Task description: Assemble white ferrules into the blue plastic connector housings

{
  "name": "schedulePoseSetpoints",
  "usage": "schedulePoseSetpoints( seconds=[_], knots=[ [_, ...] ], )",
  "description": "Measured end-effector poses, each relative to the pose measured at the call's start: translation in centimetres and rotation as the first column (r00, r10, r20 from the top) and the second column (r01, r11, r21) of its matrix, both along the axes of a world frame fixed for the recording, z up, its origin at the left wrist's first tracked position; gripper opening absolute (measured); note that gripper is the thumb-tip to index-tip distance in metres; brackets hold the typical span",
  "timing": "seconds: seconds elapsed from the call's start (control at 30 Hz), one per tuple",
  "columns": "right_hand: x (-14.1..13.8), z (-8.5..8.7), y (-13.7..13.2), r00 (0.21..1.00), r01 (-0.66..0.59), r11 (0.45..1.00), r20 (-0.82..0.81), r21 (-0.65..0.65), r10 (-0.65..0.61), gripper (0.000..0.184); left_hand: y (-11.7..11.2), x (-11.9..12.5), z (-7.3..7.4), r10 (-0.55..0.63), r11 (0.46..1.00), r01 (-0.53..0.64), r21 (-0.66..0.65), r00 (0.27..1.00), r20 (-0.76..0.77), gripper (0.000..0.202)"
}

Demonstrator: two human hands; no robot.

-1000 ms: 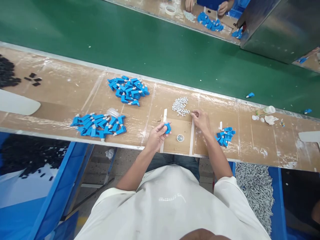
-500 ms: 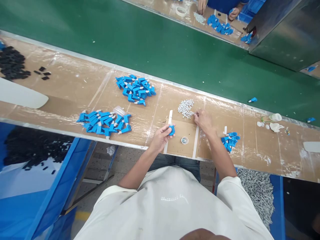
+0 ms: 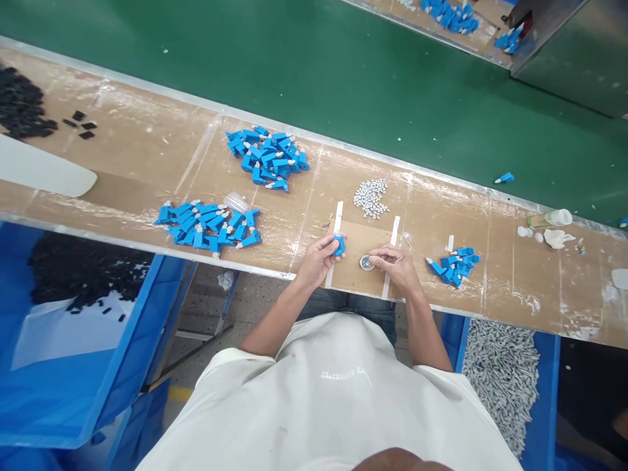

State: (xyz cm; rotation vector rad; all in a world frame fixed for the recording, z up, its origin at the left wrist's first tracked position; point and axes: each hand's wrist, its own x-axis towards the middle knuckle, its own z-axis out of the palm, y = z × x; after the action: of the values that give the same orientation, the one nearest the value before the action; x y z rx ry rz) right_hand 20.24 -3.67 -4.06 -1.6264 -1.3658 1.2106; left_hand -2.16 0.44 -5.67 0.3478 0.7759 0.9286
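My left hand is closed round a blue plastic piece, which shows at the fingertips. My right hand has thumb and fingers pinched together at the rim of a small round cup; whatever lies between them is too small to make out. Inside the cup is something dark and shiny. Beyond both hands lies a pile of small grey-white parts. A thin stick rests just past my right hand.
Blue pieces with white tips form two heaps on the left and a smaller heap on the right. Black parts lie far left. A green belt runs behind the bench. Blue bins stand below.
My right hand has come back from the small grey-white parts to the round cup. My left hand still holds the blue piece. The view has shifted slightly.
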Motion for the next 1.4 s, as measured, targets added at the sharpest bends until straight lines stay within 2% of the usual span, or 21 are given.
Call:
schedulePoseSetpoints(
  seconds=[0.1,0.17,0.33,0.47,0.6,0.7,0.83,0.93,1.0,1.17,1.3,1.4],
  knots=[
    [-0.1,0.0,0.2,0.999,-0.009,0.996,0.043,0.092,0.005,0.032,-0.1,-0.1,0.4,-0.012,1.0,0.012,-0.008,1.0,-0.002,0.035],
    [-0.2,0.4,0.0,0.993,-0.035,0.979,0.12,0.202,0.01,0.027,-0.2,-0.3,0.6,-0.011,1.0,0.011,-0.011,1.0,-0.002,0.034],
    [-1.2,1.0,-1.0,0.925,-0.145,0.865,0.376,0.48,-0.054,0.02,-0.2,-0.2,0.8,0.003,1.0,-0.003,0.004,1.0,-0.009,0.034],
    [-1.9,0.8,-1.5,0.893,-0.222,0.82,0.448,0.528,-0.046,0.023,-0.3,-0.1,1.0,-0.015,1.0,0.015,0.007,1.0,-0.007,0.035],
    [-1.9,0.9,-1.6,0.895,-0.256,0.828,0.445,0.499,0.008,0.026,-0.3,-0.1,1.6,-0.04,0.999,0.04,0.006,0.999,0.009,0.036],
    [-1.6,1.0,-1.6,0.913,-0.19,0.884,0.408,0.427,-0.001,0.027,-0.3,0.1,2.2,-0.042,0.999,0.042,0.004,0.999,0.015,0.036],
    [-0.8,0.6,-1.6,0.967,0.064,0.957,0.219,0.285,-0.13,0.031,-0.4,0.6,3.1,-0.086,0.996,0.086,-0.01,0.995,0.042,0.038],
    [-0.2,0.3,-1.5,0.965,0.261,0.953,-0.022,0.153,-0.261,0.038,-0.7,1.3,3.5,-0.123,0.991,0.127,-0.05,0.99,0.073,0.034],
    [0.1,0.4,-1.5,0.942,0.328,0.936,-0.126,0.126,-0.312,0.042,-1.0,1.9,3.6,-0.16,0.983,0.168,-0.076,0.982,0.103,0.029],
    [-0.5,2.8,-2.0,0.929,0.356,0.907,-0.189,0.225,-0.318,0.04,-1.7,2.6,3.6,-0.289,0.953,0.299,-0.043,0.943,0.163,0.032],
    [-2.0,5.2,-2.8,0.937,0.35,0.855,-0.128,0.383,-0.326,0.03,-1.9,2.7,3.8,-0.334,0.94,0.34,-0.012,0.929,0.163,0.035],
    [-2.9,6.2,-3.4,0.942,0.318,0.817,-0.066,0.482,-0.328,0.021,-2.1,2.8,4.0,-0.345,0.936,0.351,-0.016,0.926,0.156,0.04]
  ],
)
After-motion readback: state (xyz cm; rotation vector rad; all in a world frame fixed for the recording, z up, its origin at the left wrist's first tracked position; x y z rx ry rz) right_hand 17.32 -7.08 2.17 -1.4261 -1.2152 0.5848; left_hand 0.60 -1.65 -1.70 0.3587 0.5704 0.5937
